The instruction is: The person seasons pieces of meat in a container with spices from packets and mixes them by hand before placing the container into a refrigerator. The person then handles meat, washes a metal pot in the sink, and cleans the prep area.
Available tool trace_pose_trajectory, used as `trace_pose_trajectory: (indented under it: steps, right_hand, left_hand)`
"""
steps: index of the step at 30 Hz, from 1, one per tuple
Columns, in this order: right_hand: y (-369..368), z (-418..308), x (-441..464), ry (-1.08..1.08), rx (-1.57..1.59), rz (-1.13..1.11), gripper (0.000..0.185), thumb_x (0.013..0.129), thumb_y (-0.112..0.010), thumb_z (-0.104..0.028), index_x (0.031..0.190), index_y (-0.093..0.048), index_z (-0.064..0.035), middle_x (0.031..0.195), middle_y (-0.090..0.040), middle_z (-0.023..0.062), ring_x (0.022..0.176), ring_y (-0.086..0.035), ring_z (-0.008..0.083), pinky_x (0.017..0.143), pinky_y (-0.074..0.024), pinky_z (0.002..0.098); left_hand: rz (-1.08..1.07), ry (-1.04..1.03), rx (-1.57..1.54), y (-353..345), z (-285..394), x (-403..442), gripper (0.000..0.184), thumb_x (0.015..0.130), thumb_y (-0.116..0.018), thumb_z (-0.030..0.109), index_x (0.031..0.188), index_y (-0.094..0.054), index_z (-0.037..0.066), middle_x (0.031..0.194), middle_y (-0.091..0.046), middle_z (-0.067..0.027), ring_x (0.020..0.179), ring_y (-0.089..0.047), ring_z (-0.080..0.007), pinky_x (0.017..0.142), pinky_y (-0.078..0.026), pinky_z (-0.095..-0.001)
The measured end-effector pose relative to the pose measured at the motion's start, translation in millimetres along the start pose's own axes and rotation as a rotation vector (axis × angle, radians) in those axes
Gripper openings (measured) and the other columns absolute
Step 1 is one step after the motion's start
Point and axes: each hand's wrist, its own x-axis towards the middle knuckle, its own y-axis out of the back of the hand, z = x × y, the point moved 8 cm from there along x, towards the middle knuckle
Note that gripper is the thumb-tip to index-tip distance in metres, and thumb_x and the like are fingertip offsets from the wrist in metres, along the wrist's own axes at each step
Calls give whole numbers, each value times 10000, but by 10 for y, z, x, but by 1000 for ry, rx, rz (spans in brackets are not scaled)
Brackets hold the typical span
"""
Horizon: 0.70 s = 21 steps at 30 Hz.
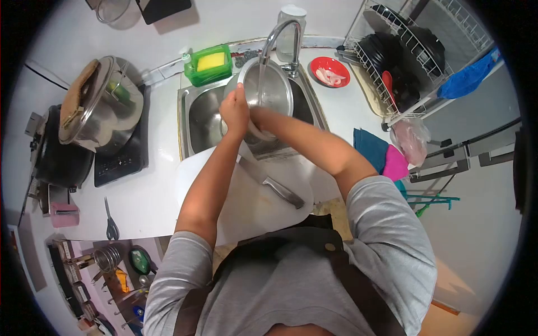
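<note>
My left hand (234, 111) is closed on the near left rim of a metal bowl (279, 92) tilted in the sink. Water from the curved faucet (268, 42) runs down into this bowl. My right hand (255, 120) reaches across to the bowl's near side, behind my left wrist; its fingers are hidden. Beneath my forearms lies a white cutting board (252, 207), with a knife (284, 191) on it. The steel sink (204, 115) surrounds the bowl.
A green basket (196, 75) with a yellow sponge (211, 61) stands behind the sink. To its right are a red plate (315, 66) of pale slices and a dish rack (364, 64). Scissors (111, 224) and a large steel pot (120, 126) are on the left.
</note>
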Motion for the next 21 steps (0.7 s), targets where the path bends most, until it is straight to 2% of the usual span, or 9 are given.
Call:
trace_pose_trajectory:
  steps: [2, 4, 5, 7, 8, 14, 17, 20, 21]
  right_hand:
    - [274, -441, 117, 0, 90, 12, 194, 841, -510, -227, 840, -620, -67, 842, -618, 73, 703, -589, 207, 615, -478, 338]
    - [848, -793, -70, -202, -73, 268, 210, 856, -502, -249, 805, -613, -79, 808, -604, 57, 663, -577, 180, 595, -482, 335]
    - [918, -221, 349, -161, 503, 341, 204, 849, -488, -228, 783, -616, -83, 751, -584, 58, 674, -571, 162, 623, -478, 327]
    - [1005, 653, 563, -46, 55, 250, 229, 830, -514, -222, 907, -628, -39, 829, -616, 105, 791, -605, 209, 665, -477, 354]
    - [951, 650, 532, -46, 58, 251, 229, 830, -514, -222, 907, -628, -39, 829, -616, 105, 791, -605, 209, 665, -477, 354]
    - [-57, 64, -219, -284, 896, -311, 212, 817, -512, -139, 975, -616, -45, 915, -613, 137, 818, -606, 183, 700, -501, 326]
    - [431, -442, -382, -310, 442, -233, 159, 780, -536, -144, 862, -623, -39, 797, -606, 115, 705, -590, 162, 620, -486, 300]
    - [1046, -992, -562, -300, -213, -90, 139, 724, -573, -151, 692, -633, -29, 620, -595, 83, 535, -567, 130, 499, -463, 262]
    - [1098, -1094, -607, -292, -221, -94, 139, 724, -573, -151, 692, -633, -29, 620, -595, 83, 535, -567, 130, 499, -463, 262]
  left_hand:
    - [38, -40, -57, -24, -24, -31, 501, 876, -455, 395, 590, -463, -16, 499, -395, -140, 476, -353, -215, 502, -324, -377]
    - [18, -25, 16, 9, -19, -52, 506, 875, -450, 403, 589, -472, -15, 510, -415, -154, 477, -371, -237, 507, -328, -386]
    - [-4, -27, 82, 5, 3, -33, 512, 873, -446, 411, 588, -482, -13, 521, -434, -168, 478, -389, -258, 512, -333, -394]
    - [-3, -41, 84, -6, 12, 17, 514, 871, -448, 417, 586, -488, -9, 524, -440, -173, 479, -400, -269, 514, -335, -398]
    - [-3, -56, 79, -9, 26, 31, 517, 868, -449, 424, 583, -495, -4, 526, -445, -178, 480, -412, -281, 516, -337, -401]
    - [-62, -207, 109, -180, 44, -56, 498, 833, -529, 421, 557, -473, 11, 504, -439, -158, 444, -384, -287, 467, -322, -389]
    - [-156, -364, 260, -196, 96, -143, 497, 821, -583, 402, 569, -466, -11, 489, -410, -133, 423, -339, -218, 438, -307, -351]
    - [-200, -465, 264, -158, 199, -204, 477, 809, -596, 390, 539, -459, 21, 503, -446, -142, 415, -398, -271, 425, -317, -368]
    - [-189, -467, 263, -147, 142, -181, 477, 809, -596, 390, 539, -459, 21, 503, -446, -142, 415, -398, -271, 425, -317, -368]
